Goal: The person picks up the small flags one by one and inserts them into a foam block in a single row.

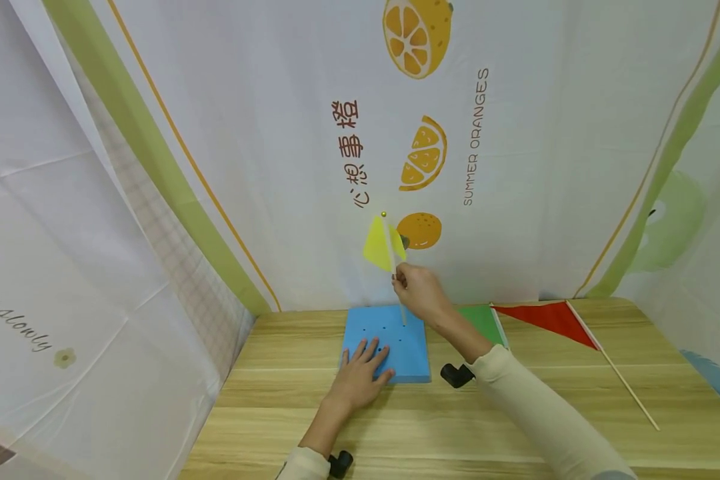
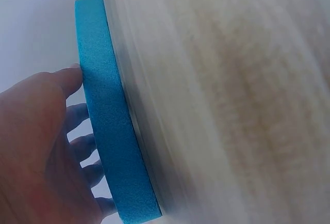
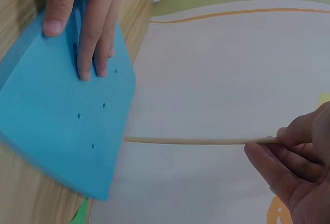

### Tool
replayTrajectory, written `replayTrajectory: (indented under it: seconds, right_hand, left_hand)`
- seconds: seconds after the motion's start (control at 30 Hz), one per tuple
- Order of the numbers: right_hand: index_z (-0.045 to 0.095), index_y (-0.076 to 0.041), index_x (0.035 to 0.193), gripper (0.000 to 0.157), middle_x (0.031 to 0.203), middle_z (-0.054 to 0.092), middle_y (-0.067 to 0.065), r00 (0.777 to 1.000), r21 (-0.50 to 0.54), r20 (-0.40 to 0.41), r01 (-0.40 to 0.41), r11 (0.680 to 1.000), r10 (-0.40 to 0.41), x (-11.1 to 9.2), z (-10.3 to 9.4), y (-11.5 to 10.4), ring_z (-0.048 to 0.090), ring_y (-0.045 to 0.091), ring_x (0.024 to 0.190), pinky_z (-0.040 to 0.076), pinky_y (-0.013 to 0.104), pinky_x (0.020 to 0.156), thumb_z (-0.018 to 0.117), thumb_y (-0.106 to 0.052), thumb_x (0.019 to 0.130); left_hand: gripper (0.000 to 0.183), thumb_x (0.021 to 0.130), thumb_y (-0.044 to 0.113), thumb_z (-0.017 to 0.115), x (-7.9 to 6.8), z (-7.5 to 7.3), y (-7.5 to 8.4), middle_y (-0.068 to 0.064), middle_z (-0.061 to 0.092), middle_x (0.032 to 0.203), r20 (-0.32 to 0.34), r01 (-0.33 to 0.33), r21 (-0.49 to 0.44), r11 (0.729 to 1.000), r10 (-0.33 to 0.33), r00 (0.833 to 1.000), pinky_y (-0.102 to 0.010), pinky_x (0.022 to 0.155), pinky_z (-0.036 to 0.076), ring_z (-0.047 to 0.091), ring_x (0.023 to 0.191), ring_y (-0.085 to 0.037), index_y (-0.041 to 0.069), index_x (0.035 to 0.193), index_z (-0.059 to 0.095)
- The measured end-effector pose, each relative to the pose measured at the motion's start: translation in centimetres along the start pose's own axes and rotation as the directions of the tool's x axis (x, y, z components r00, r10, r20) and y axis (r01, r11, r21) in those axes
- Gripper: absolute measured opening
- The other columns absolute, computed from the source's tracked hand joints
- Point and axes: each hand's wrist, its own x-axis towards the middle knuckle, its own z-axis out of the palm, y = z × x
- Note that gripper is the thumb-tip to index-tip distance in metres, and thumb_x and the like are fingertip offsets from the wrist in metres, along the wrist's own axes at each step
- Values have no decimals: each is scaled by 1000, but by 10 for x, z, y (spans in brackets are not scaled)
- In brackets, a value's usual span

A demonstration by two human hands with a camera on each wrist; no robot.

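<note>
A blue foam block (image 1: 417, 360) with several small holes in its top lies on the wooden table. My left hand (image 1: 360, 377) rests on its near left part, fingers spread and straight. Above the block's far side, my right hand (image 1: 420, 290) pinches a thin wooden stick (image 3: 196, 141) between thumb and fingers. A yellow flag (image 1: 377, 245) is fixed to the upper part of that stick, which stands nearly upright with a small gold ball at its top. In the head view the stick's lower end overlaps the block near a far right hole.
Right of the block lies a green flag (image 1: 483, 321), partly hidden by my right forearm. Farther right a red flag (image 1: 561, 322) on a long stick lies on the table (image 1: 552, 413). A white curtain (image 1: 276, 167) printed with oranges hangs behind the table's back edge.
</note>
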Motion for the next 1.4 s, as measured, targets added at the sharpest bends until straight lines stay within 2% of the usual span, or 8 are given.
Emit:
replayTrajectory:
  seconds: [0.43, 0.63, 1.07, 1.4]
  right_hand:
    - [72, -3, 100, 7, 93, 77, 10, 1000, 35, 9, 20, 999, -20, 10, 20, -8, 75, 20, 82, 61, 29, 68, 71, -9, 103]
    - [72, -4, 101, 5, 92, 77, 10, 1000, 51, 3, 27, 998, -27, 14, 31, -10, 74, 21, 80, 61, 32, 68, 71, -8, 103]
    - [73, -4, 101, 7, 95, 78, 11, 1000, 76, 25, 1, 997, -3, 22, 51, -17, 75, 23, 83, 63, 34, 71, 71, -10, 104]
    - [74, -4, 104, 7, 99, 80, 11, 999, 103, 36, -15, 995, 12, 23, 67, -16, 77, 22, 84, 63, 30, 69, 70, -10, 105]
  left_hand:
    - [62, 110, 51, 53, 0, 1, 0, -10, 36, 174, -11, -4, 2, 1000, 4, 1000, -72, 127, 25, 30, 162, -40, 19, 163, 47]
    - [62, 110, 51, 55, -2, 1, 1, -10, 36, 174, -13, 4, -14, 1000, -4, 1000, -73, 128, 23, 30, 163, -39, 20, 163, 48]
    - [63, 109, 53, 55, 0, 1, -1, -9, 35, 174, -16, -5, -26, 1000, 5, 1000, -73, 128, 22, 28, 163, -38, 20, 163, 47]
    - [63, 110, 53, 54, 1, 3, -2, -9, 35, 174, -13, -7, -20, 1000, 7, 1000, -73, 128, 22, 29, 163, -39, 20, 163, 48]
